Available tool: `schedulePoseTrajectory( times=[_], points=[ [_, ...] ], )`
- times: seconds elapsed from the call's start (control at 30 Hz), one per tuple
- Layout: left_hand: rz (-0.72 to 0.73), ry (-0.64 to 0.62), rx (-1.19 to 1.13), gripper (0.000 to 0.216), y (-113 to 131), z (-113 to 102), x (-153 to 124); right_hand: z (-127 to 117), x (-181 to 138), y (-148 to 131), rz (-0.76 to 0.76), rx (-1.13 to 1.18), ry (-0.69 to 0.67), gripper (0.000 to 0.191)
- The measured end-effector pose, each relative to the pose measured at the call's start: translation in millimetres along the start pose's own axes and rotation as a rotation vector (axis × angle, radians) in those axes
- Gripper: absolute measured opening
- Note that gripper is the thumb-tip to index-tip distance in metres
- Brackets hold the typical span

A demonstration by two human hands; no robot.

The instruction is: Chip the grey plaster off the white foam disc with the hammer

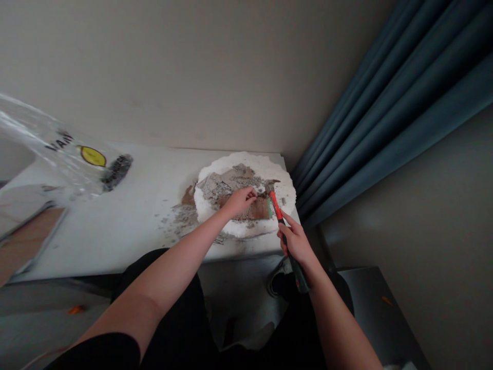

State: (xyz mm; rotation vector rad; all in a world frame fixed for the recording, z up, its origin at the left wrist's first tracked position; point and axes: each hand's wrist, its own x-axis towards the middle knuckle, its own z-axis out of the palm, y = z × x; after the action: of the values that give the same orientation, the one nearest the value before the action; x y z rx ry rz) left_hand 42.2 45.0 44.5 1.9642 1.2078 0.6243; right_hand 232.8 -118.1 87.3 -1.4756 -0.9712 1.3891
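Observation:
My right hand (295, 239) is wrapped round the handle of a claw hammer (276, 205) with a red neck and a dark grip. The hammer's head is over the right part of a round white mat with a scalloped edge (246, 159). My left hand (242, 201) is closed, thumb and fingers pinched together; what they hold, if anything, is too small to make out. Under and beside that hand lies a brown board (258, 209) with a green strip at its right end. Broken grey pieces (215, 185) and crumbs cover much of the mat.
The mat rests on a white table (142, 205) strewn with grey debris. A clear plastic bag with a yellow print (92, 155) stands at left, near a brown framed panel (31, 241). Blue-grey curtains (377, 113) hang at right, above a dark box-like surface (373, 303).

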Motion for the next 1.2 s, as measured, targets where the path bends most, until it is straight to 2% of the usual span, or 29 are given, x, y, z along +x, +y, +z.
schedulePoseTrajectory(
  times=[0.23, 0.5, 0.63, 0.8, 0.93, 1.2],
  points=[
    [-0.003, 0.008, 0.021, 0.011, 0.9, 1.1, 0.7, -0.6, 0.2, 1.2, -0.001, 0.009, -0.018, 0.080],
    [0.056, 0.026, 0.090, 0.012, -7.3, 7.0, 0.0, 1.1, -8.3, -4.4, -0.041, -0.011, -0.011, 0.078],
    [0.030, 0.077, 0.070, 0.029, -12.0, 12.3, 1.3, 1.4, -17.9, -10.2, -0.096, -0.023, -0.047, 0.076],
    [0.022, 0.115, 0.028, 0.042, -15.7, 17.0, 2.7, 4.0, -23.2, -11.4, -0.051, -0.028, -0.090, 0.076],
    [0.049, 0.130, 0.025, 0.043, -15.9, 19.0, 1.4, 5.9, -25.5, -11.1, -0.086, -0.009, -0.071, 0.075],
    [0.013, 0.150, -0.004, 0.041, -13.1, 20.1, 0.2, 10.8, -28.8, -13.6, -0.080, -0.018, -0.094, 0.073]
  ],
)
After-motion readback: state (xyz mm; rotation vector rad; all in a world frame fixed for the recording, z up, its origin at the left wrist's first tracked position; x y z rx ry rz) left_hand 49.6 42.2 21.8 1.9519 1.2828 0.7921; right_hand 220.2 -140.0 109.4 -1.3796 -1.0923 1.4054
